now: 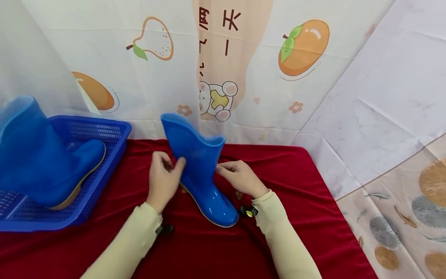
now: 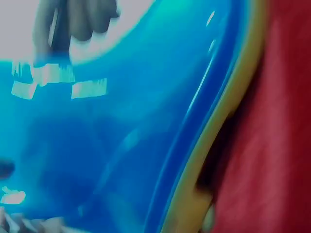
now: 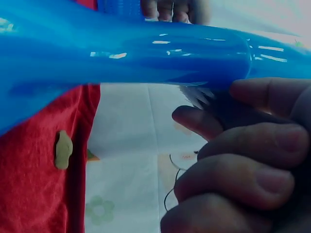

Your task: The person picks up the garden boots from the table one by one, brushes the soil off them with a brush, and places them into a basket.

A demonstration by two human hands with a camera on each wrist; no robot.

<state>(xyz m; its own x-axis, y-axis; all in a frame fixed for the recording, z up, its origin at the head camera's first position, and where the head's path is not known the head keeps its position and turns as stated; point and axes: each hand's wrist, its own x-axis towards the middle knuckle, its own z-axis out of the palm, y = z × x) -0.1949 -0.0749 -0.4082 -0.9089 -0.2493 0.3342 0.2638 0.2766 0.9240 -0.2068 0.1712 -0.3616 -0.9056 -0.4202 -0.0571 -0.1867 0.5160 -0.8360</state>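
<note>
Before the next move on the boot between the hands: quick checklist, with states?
1. Left hand grips the boot shaft: ok.
2. Right hand touches the shaft's other side: ok; firmness of grip: cannot tell.
3. Boot sole on the red cloth: ok, upright.
4. Second boot sits in the blue basket, apart from the hands: ok.
5. Small pale bit on the cloth near the boot: not ok.

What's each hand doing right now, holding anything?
Left hand: grips the shaft of the blue boot.
Right hand: fingers curled, pinching the same boot's shaft from the other side.
</note>
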